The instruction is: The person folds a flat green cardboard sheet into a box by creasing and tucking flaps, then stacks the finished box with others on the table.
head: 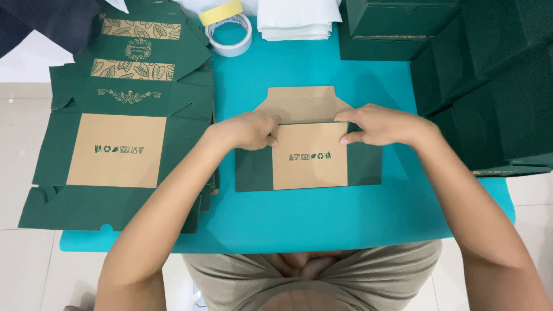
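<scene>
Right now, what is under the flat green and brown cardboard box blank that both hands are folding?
Under the flat green and brown cardboard box blank only the turquoise table top shows around its edges. Whatever lies directly beneath stays covered by the cardboard, left hand and right hand.

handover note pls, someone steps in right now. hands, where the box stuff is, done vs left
Left hand and right hand both press down on the fold line of the box blank lying at the centre of the teal table.
Done: the blank's green side panels are folded over; the kraft flap juts out beyond the hands.
Left: the blank is flat, not formed into a box.
Stack of flat blanks lies left, finished green boxes right, tape rolls at the far edge.
</scene>
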